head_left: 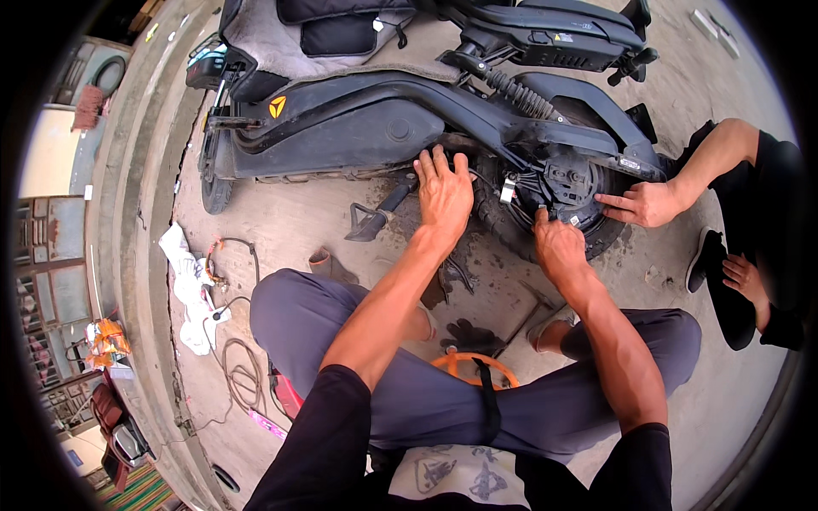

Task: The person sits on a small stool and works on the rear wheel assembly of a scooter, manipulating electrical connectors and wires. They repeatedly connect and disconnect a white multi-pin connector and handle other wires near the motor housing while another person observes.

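Observation:
A black electric scooter (341,136) stands side-on before me, its rear wheel (503,221) to the right. My left hand (445,194) rests with outstretched fingers against the scooter's lower edge, just ahead of that wheel. Close to the kickstand (375,217), it holds nothing that I can see. At the wheel's hub (569,183), where several black cables meet, my right hand (562,247) is curled with its fingers closed. Whatever lies between those fingertips is too small to make out. Another person's hand (648,203) reaches in from the right, one finger extended toward the hub.
Behind stands a second black scooter (545,38). A dark glove (473,336) and an orange ring-shaped thing (460,362) lie between my legs. White cloth (192,289) and a coiled brown cable (243,375) are on the floor at left, beside a concrete step (128,213).

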Motion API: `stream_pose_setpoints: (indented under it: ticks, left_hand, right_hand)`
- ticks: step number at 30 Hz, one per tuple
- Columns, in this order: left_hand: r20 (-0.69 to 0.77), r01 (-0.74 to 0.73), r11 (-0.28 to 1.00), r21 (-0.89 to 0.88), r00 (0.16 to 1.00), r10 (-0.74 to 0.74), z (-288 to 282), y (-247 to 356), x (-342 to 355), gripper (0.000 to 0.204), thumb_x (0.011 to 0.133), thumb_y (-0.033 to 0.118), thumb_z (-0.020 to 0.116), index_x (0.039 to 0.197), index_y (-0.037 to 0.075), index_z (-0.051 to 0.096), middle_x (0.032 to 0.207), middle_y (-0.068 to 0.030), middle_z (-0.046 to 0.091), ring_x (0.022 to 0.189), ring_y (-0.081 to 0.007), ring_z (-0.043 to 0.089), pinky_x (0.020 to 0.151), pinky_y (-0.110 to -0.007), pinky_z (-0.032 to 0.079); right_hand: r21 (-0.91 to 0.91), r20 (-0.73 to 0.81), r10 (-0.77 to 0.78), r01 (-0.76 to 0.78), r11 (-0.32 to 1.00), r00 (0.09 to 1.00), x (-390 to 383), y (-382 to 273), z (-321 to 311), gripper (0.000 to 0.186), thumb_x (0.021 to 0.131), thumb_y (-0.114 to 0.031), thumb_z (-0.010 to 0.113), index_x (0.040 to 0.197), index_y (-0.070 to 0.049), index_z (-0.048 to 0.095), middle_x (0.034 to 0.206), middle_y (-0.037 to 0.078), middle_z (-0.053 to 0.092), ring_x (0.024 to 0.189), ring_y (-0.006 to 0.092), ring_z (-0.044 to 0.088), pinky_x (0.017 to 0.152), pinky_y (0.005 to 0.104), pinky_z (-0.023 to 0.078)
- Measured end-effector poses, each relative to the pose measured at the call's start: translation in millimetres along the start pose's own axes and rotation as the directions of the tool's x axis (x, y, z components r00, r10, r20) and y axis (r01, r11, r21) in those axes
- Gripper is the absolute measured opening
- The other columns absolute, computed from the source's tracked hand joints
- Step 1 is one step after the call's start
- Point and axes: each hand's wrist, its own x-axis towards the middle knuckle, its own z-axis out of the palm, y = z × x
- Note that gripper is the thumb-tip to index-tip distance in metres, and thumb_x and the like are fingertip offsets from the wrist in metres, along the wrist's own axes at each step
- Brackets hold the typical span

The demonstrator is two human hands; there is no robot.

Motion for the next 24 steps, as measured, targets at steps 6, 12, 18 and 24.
stream_pose_setpoints:
  ticks: [6, 12, 18, 24]
  left_hand:
    - [0.024, -0.004, 0.999, -0.050, 1.000, 0.006, 17, -1, 8, 0.039, 0.095, 0.019, 0.065, 0.120, -0.007, 0.051, 0.141, -0.0385, 0.043, 0.132, -0.0561, 0.039, 0.113, -0.064, 0.034]
    - [0.009, 0.008, 1.000, 0.005, 1.000, -0.008, 14, 18, 3, 0.069, 0.095, 0.020, 0.061, 0.148, -0.015, 0.031, 0.151, -0.0404, 0.028, 0.141, -0.0585, 0.028, 0.119, -0.062, 0.020]
    - [0.001, 0.008, 1.000, 0.028, 1.000, -0.008, 2, 14, -10, 0.073, 0.092, 0.017, 0.063, 0.148, -0.015, 0.029, 0.156, -0.0372, 0.023, 0.146, -0.0534, 0.024, 0.121, -0.058, 0.023]
    - [0.148, -0.058, 0.991, -0.118, 0.986, 0.075, 18, 13, -7, 0.080, 0.093, 0.016, 0.060, 0.152, -0.017, 0.018, 0.161, -0.0378, 0.011, 0.151, -0.0513, 0.012, 0.125, -0.051, 0.017]
  right_hand:
    - [0.001, 0.019, 0.025, -0.025, 1.000, 1.000, -2, -11, -6, 0.024, 0.097, -0.012, 0.047, 0.110, 0.002, 0.059, 0.078, 0.021, 0.072, 0.074, 0.0378, 0.073, 0.070, 0.0464, 0.058]
    - [0.026, 0.012, 0.068, -0.068, 0.997, 0.998, -8, -4, -11, 0.020, 0.095, -0.011, 0.048, 0.105, 0.001, 0.061, 0.077, 0.021, 0.073, 0.074, 0.0367, 0.074, 0.068, 0.0455, 0.058]
    - [0.002, -0.036, 0.031, -0.031, 1.000, 0.999, -4, -14, -7, 0.019, 0.092, -0.012, 0.054, 0.105, -0.001, 0.062, 0.077, 0.015, 0.074, 0.072, 0.0295, 0.075, 0.068, 0.0398, 0.058]
    - [0.075, -0.026, 0.037, -0.035, 0.997, 0.999, -6, -14, -4, 0.014, 0.091, -0.012, 0.055, 0.101, -0.003, 0.060, 0.075, 0.013, 0.074, 0.072, 0.0282, 0.075, 0.069, 0.0379, 0.058]
